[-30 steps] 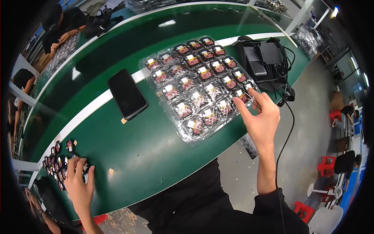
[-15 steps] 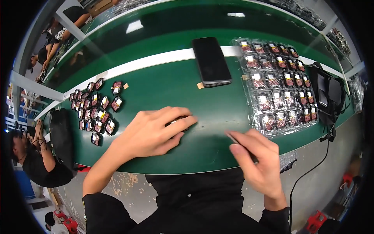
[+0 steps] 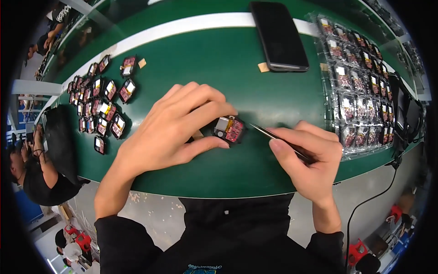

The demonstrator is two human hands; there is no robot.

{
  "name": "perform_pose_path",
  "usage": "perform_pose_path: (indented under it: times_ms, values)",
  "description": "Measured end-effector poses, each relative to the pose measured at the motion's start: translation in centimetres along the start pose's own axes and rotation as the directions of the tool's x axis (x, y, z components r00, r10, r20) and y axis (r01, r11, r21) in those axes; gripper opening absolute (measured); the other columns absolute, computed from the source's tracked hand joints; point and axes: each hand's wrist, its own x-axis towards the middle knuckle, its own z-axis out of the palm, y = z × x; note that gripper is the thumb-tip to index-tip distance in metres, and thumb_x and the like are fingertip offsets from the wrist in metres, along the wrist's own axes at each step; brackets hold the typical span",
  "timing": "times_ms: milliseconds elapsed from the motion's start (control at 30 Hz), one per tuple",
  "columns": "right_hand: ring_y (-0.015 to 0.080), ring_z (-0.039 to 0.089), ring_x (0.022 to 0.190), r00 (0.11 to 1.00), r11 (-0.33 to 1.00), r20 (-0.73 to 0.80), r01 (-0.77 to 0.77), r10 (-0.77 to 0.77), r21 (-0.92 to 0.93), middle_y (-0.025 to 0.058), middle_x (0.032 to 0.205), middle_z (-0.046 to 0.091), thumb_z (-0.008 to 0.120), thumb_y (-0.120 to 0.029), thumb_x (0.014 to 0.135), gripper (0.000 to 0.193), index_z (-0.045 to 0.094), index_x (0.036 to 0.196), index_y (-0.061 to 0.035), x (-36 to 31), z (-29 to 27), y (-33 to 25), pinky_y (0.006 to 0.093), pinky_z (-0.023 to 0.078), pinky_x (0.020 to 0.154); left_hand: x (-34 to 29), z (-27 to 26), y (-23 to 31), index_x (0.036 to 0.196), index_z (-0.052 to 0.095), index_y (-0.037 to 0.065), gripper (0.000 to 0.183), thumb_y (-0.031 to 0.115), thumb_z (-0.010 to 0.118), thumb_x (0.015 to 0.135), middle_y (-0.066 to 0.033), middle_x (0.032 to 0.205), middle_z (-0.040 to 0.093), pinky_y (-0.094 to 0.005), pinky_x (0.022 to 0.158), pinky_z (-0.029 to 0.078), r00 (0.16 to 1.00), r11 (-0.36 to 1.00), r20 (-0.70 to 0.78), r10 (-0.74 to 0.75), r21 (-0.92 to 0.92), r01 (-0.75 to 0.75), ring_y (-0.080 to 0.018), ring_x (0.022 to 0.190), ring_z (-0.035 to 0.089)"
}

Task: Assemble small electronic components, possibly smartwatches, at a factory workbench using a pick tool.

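Near edge of a green work table (image 3: 191,59): left hand (image 3: 175,125) pinching a small black module (image 3: 229,129) with a red and silver inside between thumb and fingers, right hand (image 3: 310,155) gripping thin metal tweezers (image 3: 278,139), tips just right of the module. Loose modules (image 3: 102,102) heaped far left; dark phone (image 3: 278,34) far centre; clear tray of modules (image 3: 360,86) right.

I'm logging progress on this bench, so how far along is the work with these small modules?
Looks done: a loose pile of modules lies at the left on the green table. In hand: the left hand pinches one module while the right hand points tweezers at it. Left: the clear tray at the right looks nearly full.
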Motion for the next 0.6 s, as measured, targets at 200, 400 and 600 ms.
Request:
perform_pose_path:
  times_ms: [200,400,600]
  values:
    - [0.0078,0.052,0.052,0.994,0.997,0.092,0.067,-0.062,-0.05,0.0035,0.068,0.063,0.085,0.007,0.084,0.02,0.085,0.104,0.0036,0.2,0.1,0.0,0.0264,0.035,0.048,-0.4,0.7,0.1,0.128,0.08,0.003,0.057,0.028,0.097,0.08,-0.0061,0.108,0.078,-0.0324,0.076,0.049,1.0,0.988,0.004,-0.015,-0.152,0.015,-0.0222,0.09,0.068]
    - [0.0108,0.053,0.051,0.994,0.983,0.09,0.074,-0.06,-0.168,0.0048,0.069,0.062,0.085,0.008,0.083,0.02,0.084,0.101,0.0022,0.3,1.1,0.0,0.0282,0.037,0.047,-0.2,1.1,-0.3,0.126,0.082,0.003,0.058,0.032,0.098,0.079,-0.0065,0.102,0.079,-0.0316,0.074,0.048,1.0,0.987,-0.007,-0.004,-0.16,0.003,-0.0217,0.088,0.07]
    - [0.012,0.053,0.051,0.997,0.984,0.06,0.049,-0.04,-0.17,0.0048,0.069,0.061,0.086,0.007,0.082,0.021,0.084,0.102,0.0018,0.1,1.3,0.0,0.029,0.038,0.047,-0.1,0.9,-0.2,0.127,0.082,0.003,0.061,0.034,0.099,0.077,-0.0065,0.102,0.08,-0.0315,0.074,0.046,1.0,0.991,0.021,-0.006,-0.137,0.009,-0.0208,0.087,0.07]
